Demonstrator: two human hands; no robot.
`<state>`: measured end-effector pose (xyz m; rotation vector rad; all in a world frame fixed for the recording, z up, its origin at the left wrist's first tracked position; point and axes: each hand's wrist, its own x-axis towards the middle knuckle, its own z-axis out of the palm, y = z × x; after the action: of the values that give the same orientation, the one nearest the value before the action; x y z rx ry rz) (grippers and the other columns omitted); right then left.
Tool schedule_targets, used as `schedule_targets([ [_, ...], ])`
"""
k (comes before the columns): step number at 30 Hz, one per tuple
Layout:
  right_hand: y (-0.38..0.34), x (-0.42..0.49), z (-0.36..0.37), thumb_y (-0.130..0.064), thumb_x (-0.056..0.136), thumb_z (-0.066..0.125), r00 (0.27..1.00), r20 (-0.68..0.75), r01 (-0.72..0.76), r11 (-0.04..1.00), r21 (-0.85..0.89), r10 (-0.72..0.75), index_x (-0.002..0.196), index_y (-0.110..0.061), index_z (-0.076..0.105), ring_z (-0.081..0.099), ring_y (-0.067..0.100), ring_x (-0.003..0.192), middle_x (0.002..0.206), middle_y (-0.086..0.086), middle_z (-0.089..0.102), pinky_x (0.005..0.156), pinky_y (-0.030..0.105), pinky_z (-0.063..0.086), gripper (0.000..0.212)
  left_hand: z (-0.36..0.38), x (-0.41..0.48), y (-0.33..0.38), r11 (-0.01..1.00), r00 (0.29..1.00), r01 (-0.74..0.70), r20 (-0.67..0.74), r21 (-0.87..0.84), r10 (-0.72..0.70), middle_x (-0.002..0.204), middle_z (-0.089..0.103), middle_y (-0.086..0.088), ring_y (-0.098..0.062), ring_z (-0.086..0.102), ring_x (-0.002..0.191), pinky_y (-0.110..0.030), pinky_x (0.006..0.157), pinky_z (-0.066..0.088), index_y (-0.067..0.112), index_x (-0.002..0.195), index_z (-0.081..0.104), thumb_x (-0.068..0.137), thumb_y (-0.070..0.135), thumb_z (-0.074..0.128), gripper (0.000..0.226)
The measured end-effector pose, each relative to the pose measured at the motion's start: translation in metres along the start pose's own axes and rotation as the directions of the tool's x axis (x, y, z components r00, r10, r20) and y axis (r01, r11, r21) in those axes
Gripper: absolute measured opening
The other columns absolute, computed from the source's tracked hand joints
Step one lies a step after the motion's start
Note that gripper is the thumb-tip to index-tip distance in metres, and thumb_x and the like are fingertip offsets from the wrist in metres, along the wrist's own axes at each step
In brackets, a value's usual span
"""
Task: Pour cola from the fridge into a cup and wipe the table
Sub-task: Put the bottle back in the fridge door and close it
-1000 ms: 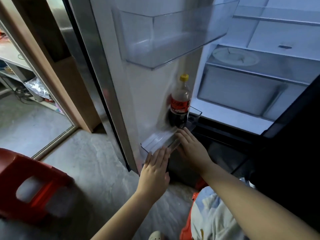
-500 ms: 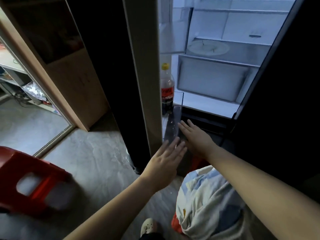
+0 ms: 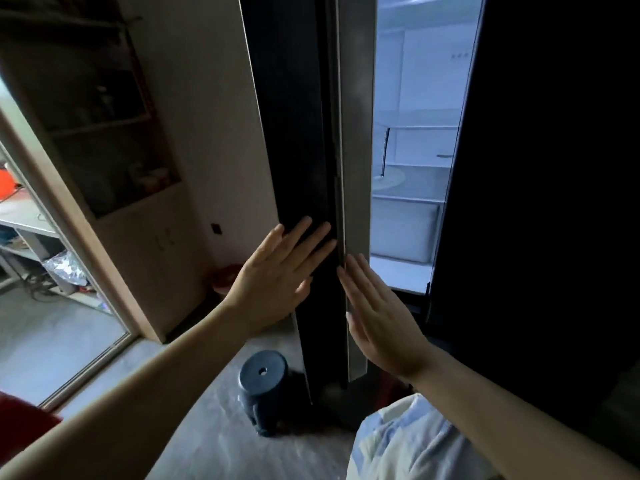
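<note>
The left fridge door (image 3: 298, 140) stands edge-on in front of me, dark outside with a pale inner edge. My left hand (image 3: 277, 275) lies flat, fingers spread, on the door's dark outer face. My right hand (image 3: 377, 313) is flat against the door's pale edge, fingers straight. A narrow gap shows the lit fridge interior (image 3: 412, 168) with white shelves and a drawer. The cola bottle is hidden behind the door. Neither hand holds anything.
The dark right fridge door (image 3: 554, 202) fills the right side. A blue stool (image 3: 263, 386) stands on the floor by the door's foot. A wooden cabinet (image 3: 145, 216) is at left, a red stool's corner (image 3: 20, 420) at lower left.
The left door has swung nearly closed, hiding the cola bottle and door shelves. Both hands rose from the lower door bin to the door's outer face and edge.
</note>
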<state>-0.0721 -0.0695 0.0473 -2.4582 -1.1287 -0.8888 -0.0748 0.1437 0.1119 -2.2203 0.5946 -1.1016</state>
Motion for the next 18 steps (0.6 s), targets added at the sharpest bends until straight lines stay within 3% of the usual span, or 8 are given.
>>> schedule_targets([
  [3,0.016,0.003,-0.004,-0.016,0.09,0.053,0.998,0.02,-0.054,0.998,-0.036,0.055,0.149,-0.003,0.017,0.009,0.027,0.147,0.158,0.014,0.014,0.119,0.038,0.019,0.07,0.004,0.02,0.006,0.996,0.998,-0.063,0.02,0.06,0.062,0.159,0.006,-0.006,-0.023,0.001,0.146,-0.044,0.117,0.002,0.018,0.153,0.012,0.096,0.044,0.029,0.065],
  [10,0.052,-0.008,-0.012,-0.024,0.087,0.057,0.982,0.006,-0.19,0.981,-0.032,0.191,0.151,-0.01,0.015,0.007,0.018,0.148,0.16,0.005,0.008,0.117,0.034,0.02,0.078,0.005,0.065,0.034,0.993,0.993,-0.12,-0.007,0.002,0.12,0.158,0.02,-0.007,-0.022,0.013,0.146,-0.043,0.118,0.002,0.015,0.149,0.028,0.092,0.042,0.036,0.064],
  [13,0.06,-0.009,-0.014,-0.03,0.089,0.049,0.969,-0.021,-0.246,0.964,-0.098,0.245,0.152,-0.013,0.014,0.006,0.02,0.148,0.16,0.003,0.008,0.116,0.039,0.016,0.074,0.013,0.081,0.041,0.988,0.988,-0.153,-0.012,-0.001,0.153,0.158,0.019,-0.008,-0.023,0.01,0.146,-0.043,0.118,0.0,0.013,0.15,0.026,0.093,0.043,0.036,0.065],
  [18,0.069,-0.009,-0.016,-0.034,0.091,0.041,0.962,-0.014,-0.272,0.957,-0.103,0.272,0.152,-0.01,0.012,0.002,0.017,0.148,0.161,0.003,0.003,0.118,0.035,0.013,0.071,0.02,0.103,0.052,0.983,0.983,-0.183,-0.022,0.005,0.183,0.158,0.016,-0.01,-0.024,0.008,0.146,-0.044,0.119,-0.004,0.01,0.151,0.022,0.094,0.047,0.038,0.07],
])
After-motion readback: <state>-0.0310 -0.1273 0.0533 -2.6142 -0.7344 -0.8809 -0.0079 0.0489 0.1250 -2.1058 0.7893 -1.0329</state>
